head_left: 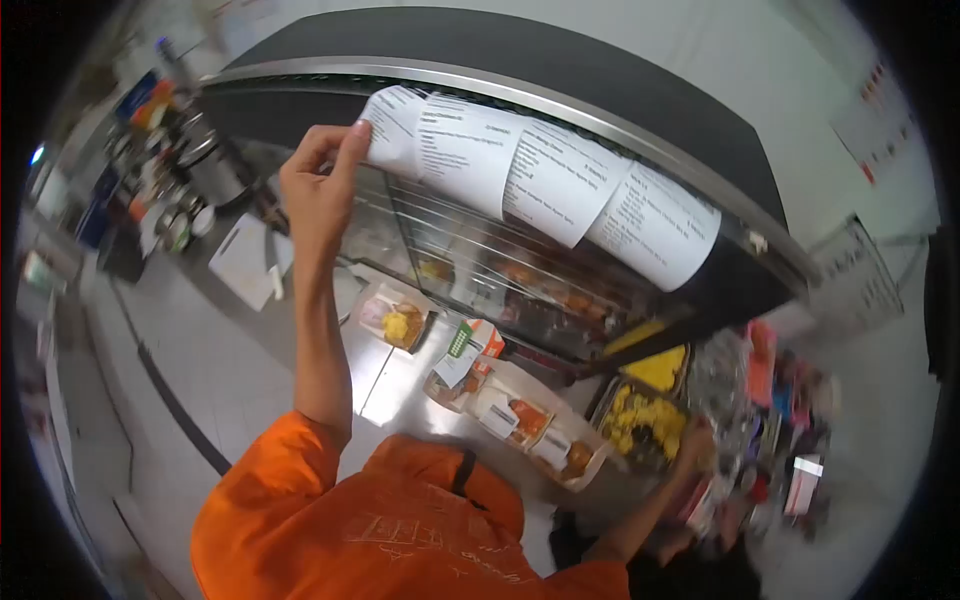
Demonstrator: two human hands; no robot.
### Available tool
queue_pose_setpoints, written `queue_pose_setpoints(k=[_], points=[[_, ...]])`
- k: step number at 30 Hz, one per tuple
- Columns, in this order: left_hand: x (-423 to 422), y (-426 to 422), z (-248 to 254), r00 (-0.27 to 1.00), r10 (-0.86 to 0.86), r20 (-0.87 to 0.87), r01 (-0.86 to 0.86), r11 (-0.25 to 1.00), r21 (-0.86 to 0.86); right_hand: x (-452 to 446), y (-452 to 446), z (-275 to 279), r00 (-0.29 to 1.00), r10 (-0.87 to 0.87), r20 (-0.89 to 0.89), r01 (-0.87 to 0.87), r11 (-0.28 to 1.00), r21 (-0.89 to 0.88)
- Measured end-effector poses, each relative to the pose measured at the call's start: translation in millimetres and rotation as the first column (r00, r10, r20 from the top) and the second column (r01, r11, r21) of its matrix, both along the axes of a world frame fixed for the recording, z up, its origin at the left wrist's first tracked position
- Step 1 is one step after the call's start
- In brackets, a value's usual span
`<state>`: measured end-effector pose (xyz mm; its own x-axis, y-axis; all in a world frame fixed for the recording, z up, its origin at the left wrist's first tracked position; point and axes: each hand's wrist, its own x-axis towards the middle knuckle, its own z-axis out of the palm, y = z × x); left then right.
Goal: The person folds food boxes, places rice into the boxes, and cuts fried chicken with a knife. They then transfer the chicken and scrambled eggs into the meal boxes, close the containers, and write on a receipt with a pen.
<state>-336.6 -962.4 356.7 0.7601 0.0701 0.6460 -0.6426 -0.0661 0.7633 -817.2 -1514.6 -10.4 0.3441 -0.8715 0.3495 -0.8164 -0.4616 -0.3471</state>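
Four printed paper slips [560,180] hang overlapping from the metal rail of a dark cabinet. At the leftmost slip [393,135], my left hand [322,180] pinches its left edge between thumb and finger. My right hand [697,447] is low on the right, beside a tray of yellow food [645,420]; its fingers are blurred, and whether they hold anything is unclear. Near my body, open paper boxes of food [525,420] with white labels stand in a row. Another food box [392,318] stands further left, and a green and orange carton [472,343] lies between.
Behind the boxes is a glass-fronted case [480,250] with food inside. A white board or sheet [245,262] lies on the left counter, near cluttered containers [180,215]. Colourful packages [765,365] crowd the right side, and a framed sheet [855,270] is at the right wall.
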Motion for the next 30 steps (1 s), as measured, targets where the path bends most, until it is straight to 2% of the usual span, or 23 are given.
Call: queue_pose_setpoints(k=[1, 2, 3, 4, 5, 10, 19, 23, 24, 26, 28, 29, 30], points=[[-4.2, 2.0, -1.3, 0.994, 0.074, 0.077, -0.078, 0.996, 0.045, -6.0, -30.4, -7.7, 0.999, -0.031, 0.028, 0.034, 0.989, -0.145], [-16.8, 3.2, -2.1, 0.994, 0.103, 0.043, -0.104, 0.994, 0.035, -11.6, -57.7, -3.5, 0.999, -0.017, 0.03, 0.023, 0.983, -0.183], [-32.2, 2.4, -5.1, 0.992, 0.127, 0.011, -0.127, 0.992, 0.024, -7.4, -80.6, 4.8, 0.968, -0.216, -0.126, 0.215, 0.976, -0.021], [-45.3, -0.5, -12.6, 0.99, 0.124, -0.066, -0.128, 0.99, -0.067, -5.0, -101.9, 6.0, 0.934, -0.283, -0.217, 0.297, 0.954, 0.032], [-56.0, 0.5, -20.3, 0.988, 0.12, -0.093, -0.128, 0.989, -0.081, -3.4, -122.1, 4.1, 0.922, -0.293, -0.252, 0.316, 0.947, 0.058], [-100.3, -6.9, -42.1, 0.981, 0.108, -0.163, -0.131, 0.981, -0.143, 22.3, -168.2, -23.0, 0.922, -0.205, -0.329, 0.256, 0.96, 0.118], [-126.0, -19.9, -44.7, 0.963, 0.119, -0.241, -0.144, 0.986, -0.088, 31.2, -175.2, -40.4, 0.929, -0.168, -0.33, 0.223, 0.965, 0.137], [-120.6, -16.2, -52.3, 0.963, 0.102, -0.251, -0.132, 0.986, -0.106, 11.1, -175.4, -21.0, 0.964, -0.215, -0.158, 0.218, 0.976, 0.005], [-117.8, -12.8, -56.4, 0.965, 0.099, -0.242, -0.126, 0.987, -0.102, 2.0, -171.8, -13.9, 0.978, -0.2, -0.058, 0.196, 0.978, -0.073], [-111.5, 0.4, -71.2, 0.966, 0.083, -0.245, -0.109, 0.99, -0.094, -23.0, -163.3, -5.6, 0.982, -0.053, 0.182, 0.092, 0.973, -0.213], [-101.6, 23.5, -97.3, 0.948, 0.128, -0.29, -0.144, 0.989, -0.036, -34.4, -116.0, 33.1, 0.93, 0.068, 0.362, -0.045, 0.996, -0.071], [-99.5, 34.3, -110.8, 0.937, 0.154, -0.312, -0.166, 0.986, -0.011, -14.6, -59.5, 61.6, 0.878, 0.031, 0.478, -0.128, 0.977, 0.172], [-98.9, 45.8, -128.7, 0.919, 0.155, -0.363, -0.176, 0.984, -0.024, 5.9, -1.9, 91.2, 0.823, -0.073, 0.563, -0.189, 0.9, 0.393]])
